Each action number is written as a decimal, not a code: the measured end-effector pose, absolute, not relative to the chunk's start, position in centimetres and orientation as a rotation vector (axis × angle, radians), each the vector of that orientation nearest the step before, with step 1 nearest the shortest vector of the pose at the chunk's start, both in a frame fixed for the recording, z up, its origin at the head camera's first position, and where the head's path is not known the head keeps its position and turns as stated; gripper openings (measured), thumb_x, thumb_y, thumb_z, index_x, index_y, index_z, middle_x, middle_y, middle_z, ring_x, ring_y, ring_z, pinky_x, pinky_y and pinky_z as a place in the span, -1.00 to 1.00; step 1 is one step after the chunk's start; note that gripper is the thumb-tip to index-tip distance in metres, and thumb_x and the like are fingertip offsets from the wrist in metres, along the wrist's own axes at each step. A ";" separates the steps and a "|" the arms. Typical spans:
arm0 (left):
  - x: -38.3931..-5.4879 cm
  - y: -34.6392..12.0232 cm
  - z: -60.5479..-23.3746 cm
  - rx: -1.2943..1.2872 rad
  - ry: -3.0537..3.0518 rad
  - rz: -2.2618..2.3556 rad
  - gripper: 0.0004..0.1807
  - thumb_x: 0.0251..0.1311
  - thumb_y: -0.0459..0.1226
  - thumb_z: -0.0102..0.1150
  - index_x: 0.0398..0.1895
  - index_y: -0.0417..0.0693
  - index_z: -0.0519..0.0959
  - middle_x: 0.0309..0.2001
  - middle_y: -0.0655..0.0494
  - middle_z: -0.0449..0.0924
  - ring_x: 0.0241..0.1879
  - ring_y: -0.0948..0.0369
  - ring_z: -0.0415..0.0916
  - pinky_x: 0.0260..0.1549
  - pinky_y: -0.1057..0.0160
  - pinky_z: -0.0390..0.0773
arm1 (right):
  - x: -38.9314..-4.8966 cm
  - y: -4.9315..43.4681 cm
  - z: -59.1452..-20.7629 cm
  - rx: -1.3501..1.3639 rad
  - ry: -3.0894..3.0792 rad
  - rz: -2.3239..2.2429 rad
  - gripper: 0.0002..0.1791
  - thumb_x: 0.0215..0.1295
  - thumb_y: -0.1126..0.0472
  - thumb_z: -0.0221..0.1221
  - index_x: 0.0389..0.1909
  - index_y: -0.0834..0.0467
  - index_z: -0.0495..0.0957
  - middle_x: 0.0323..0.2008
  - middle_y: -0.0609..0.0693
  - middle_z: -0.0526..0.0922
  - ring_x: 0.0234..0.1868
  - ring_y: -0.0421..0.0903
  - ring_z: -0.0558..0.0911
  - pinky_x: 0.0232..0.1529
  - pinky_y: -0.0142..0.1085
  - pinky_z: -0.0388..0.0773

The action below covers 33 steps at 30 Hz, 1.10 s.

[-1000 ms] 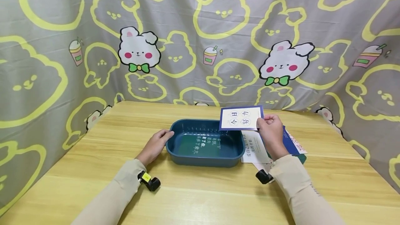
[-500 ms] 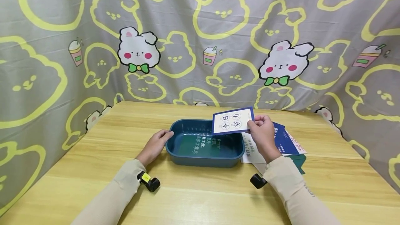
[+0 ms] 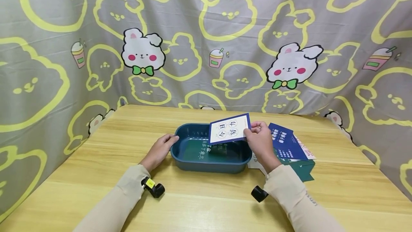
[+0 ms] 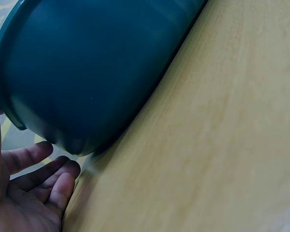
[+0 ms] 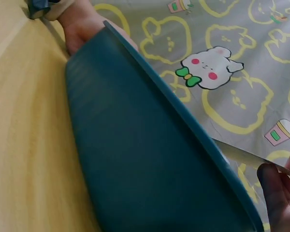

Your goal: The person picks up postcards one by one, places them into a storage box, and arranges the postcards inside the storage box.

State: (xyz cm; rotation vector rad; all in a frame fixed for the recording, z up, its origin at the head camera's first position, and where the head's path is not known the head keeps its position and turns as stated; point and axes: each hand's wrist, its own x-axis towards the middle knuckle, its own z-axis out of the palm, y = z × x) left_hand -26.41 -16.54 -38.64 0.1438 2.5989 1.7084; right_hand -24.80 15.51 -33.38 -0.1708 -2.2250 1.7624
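Teal, round-cornered plastic tub (image 3: 209, 167) on a light wooden surface (image 3: 206, 203). My right hand (image 3: 260, 140) pinches the right edge of a cream, blue-bordered rectangular paper card (image 3: 229, 129), tilted above the tub. My left hand (image 3: 159, 151), fingers loosely spread, touches the tub's left end. Blue, green and white paper cards (image 3: 291, 149) overlap at right.
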 end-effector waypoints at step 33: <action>-26.4 -16.6 -38.7 0.151 2.611 1.694 -0.44 0.42 0.11 -0.10 0.10 -0.19 0.49 0.06 -0.08 0.48 0.04 0.02 0.39 0.06 0.01 0.36 | -23.7 13.1 -33.6 0.308 -2.559 1.443 -0.84 0.36 0.27 0.15 -0.14 0.25 0.61 -0.35 0.05 0.59 -0.39 -0.10 0.57 -0.34 -0.31 0.52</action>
